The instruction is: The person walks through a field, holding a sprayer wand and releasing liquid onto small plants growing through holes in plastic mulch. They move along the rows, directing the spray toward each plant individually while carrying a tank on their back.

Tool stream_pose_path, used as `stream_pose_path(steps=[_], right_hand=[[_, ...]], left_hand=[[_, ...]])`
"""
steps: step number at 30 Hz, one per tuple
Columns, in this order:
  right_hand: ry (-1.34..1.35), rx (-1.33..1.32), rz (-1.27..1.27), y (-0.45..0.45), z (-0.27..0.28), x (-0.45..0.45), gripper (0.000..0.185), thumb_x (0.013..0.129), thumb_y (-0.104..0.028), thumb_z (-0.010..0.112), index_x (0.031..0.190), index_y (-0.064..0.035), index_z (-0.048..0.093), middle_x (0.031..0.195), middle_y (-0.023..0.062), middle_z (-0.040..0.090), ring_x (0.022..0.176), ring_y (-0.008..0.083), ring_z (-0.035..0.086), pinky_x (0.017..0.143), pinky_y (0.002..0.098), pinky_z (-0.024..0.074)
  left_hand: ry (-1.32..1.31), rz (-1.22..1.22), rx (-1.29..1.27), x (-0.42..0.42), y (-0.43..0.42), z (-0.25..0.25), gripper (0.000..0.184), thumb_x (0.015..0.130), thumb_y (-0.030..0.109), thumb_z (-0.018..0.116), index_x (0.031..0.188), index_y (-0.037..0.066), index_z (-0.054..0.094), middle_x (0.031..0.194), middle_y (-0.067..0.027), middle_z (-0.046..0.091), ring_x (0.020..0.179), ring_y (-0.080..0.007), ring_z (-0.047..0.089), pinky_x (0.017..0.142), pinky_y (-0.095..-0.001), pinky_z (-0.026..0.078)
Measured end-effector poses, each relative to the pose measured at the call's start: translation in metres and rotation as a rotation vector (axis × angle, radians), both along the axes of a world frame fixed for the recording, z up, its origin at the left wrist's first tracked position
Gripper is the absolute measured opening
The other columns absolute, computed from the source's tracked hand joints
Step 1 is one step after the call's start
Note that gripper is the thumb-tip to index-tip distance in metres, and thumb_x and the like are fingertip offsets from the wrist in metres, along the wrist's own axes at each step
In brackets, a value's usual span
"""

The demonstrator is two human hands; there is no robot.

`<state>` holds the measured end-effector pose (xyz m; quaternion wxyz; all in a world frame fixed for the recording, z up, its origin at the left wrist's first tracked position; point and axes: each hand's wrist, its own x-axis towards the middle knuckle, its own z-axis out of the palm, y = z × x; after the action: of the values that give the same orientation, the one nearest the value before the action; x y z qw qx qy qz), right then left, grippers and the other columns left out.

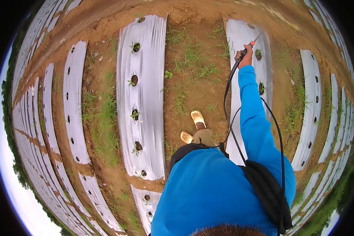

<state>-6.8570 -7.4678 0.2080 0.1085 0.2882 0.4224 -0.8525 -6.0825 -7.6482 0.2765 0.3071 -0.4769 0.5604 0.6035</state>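
Observation:
In the head view, my right hand [246,58] stretches out to the upper right, its fingers wrapped round the black handle of a spray wand [252,43] with an orange-red end. A thin grey streak extends from that end; whether it is spray or a rod I cannot tell. Below the hand lies a silver plastic-covered bed [235,31], with a small plant [258,54] in a hole close by. From the handle a black hose [226,94] curves back towards my body. My left hand is out of view.
A second covered bed [143,94] with several planted holes runs along my left. Between the beds is a soil path with grass tufts [185,55], where my muddy light-coloured shoes [198,117] stand. A black strap [263,185] crosses my shoulder. More covered rows [75,102] flank both sides.

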Motion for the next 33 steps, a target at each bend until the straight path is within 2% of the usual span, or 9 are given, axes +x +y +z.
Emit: stream_pose_path(steps=[4,8,12,14,16,18,22,29,33], right_hand=[[-0.045,-0.088,0.226,0.025,-0.014,-0.032,0.035,0.068,-0.034,0.062,0.063,-0.0090,0.037,0.053,0.0031,0.038,0.042,0.0106,0.037,0.038,0.0212,0.0330],[-0.071,-0.352,0.420,0.057,-0.016,-0.051,0.037,0.071,-0.033,0.063,0.068,-0.0023,0.042,0.058,0.0033,0.041,0.045,0.0107,0.041,0.040,0.0212,0.0367],[-0.059,-0.370,0.448,0.069,-0.018,-0.052,0.038,0.073,-0.032,0.062,0.071,-0.0011,0.040,0.058,0.0027,0.039,0.045,0.0103,0.042,0.042,0.0210,0.0380],[-0.046,-0.317,0.411,0.057,-0.025,-0.040,0.036,0.072,-0.032,0.062,0.069,-0.0037,0.040,0.057,0.0028,0.040,0.044,0.0099,0.041,0.040,0.0213,0.0369],[-0.055,-0.018,0.260,0.042,-0.033,-0.019,0.034,0.070,-0.035,0.062,0.067,-0.0075,0.041,0.053,0.0033,0.040,0.043,0.0116,0.040,0.038,0.0221,0.0341],[-0.086,0.102,0.216,0.028,-0.034,0.016,0.032,0.070,-0.034,0.063,0.068,-0.0107,0.041,0.052,0.0034,0.041,0.043,0.0116,0.040,0.038,0.0219,0.0322],[-0.137,0.193,0.295,0.028,-0.039,0.082,0.032,0.071,-0.036,0.064,0.070,-0.0126,0.042,0.055,0.0033,0.045,0.042,0.0108,0.039,0.038,0.0221,0.0324],[-0.225,0.338,0.750,0.012,-0.030,0.187,0.033,0.072,-0.044,0.060,0.067,-0.0149,0.046,0.052,-0.0007,0.044,0.039,0.0090,0.037,0.034,0.0217,0.0298],[-0.463,0.179,1.150,0.020,-0.032,0.212,0.033,0.074,-0.045,0.058,0.070,-0.0125,0.050,0.054,0.0012,0.047,0.038,0.0103,0.040,0.033,0.0222,0.0340]], left_hand=[[-0.149,0.066,0.023,0.022,0.008,0.020,0.037,0.086,0.039,0.050,0.074,0.005,0.058,0.066,-0.0040,0.057,0.053,-0.0109,0.049,0.048,-0.0264,0.039],[-0.228,0.111,0.057,0.032,0.015,0.030,0.038,0.085,0.040,0.050,0.074,0.005,0.058,0.066,-0.0040,0.057,0.053,-0.0110,0.049,0.047,-0.0266,0.039],[-0.275,0.142,0.095,0.037,0.026,0.033,0.038,0.085,0.040,0.050,0.074,0.005,0.058,0.066,-0.0039,0.057,0.053,-0.0111,0.049,0.047,-0.0267,0.039],[-0.290,0.163,0.114,0.039,0.034,0.034,0.038,0.085,0.040,0.050,0.074,0.005,0.058,0.066,-0.0039,0.057,0.053,-0.0111,0.049,0.047,-0.0267,0.039],[-0.310,0.187,0.133,0.040,0.044,0.035,0.038,0.085,0.041,0.050,0.074,0.005,0.058,0.066,-0.0039,0.057,0.053,-0.0112,0.049,0.047,-0.0268,0.039],[-0.323,0.206,0.152,0.042,0.053,0.037,0.038,0.085,0.041,0.050,0.074,0.005,0.058,0.066,-0.0039,0.057,0.053,-0.0112,0.049,0.047,-0.0268,0.039],[-0.357,0.258,0.212,0.045,0.078,0.040,0.039,0.085,0.041,0.050,0.074,0.005,0.058,0.066,-0.0038,0.057,0.053,-0.0113,0.049,0.047,-0.0269,0.039],[-0.446,0.425,0.454,0.034,0.181,0.038,0.039,0.084,0.042,0.050,0.074,0.005,0.058,0.067,-0.0038,0.057,0.053,-0.0114,0.049,0.047,-0.0271,0.039],[-0.429,0.497,0.584,0.017,0.219,0.032,0.039,0.084,0.043,0.050,0.074,0.005,0.058,0.067,-0.0037,0.058,0.053,-0.0115,0.049,0.047,-0.0273,0.039]])
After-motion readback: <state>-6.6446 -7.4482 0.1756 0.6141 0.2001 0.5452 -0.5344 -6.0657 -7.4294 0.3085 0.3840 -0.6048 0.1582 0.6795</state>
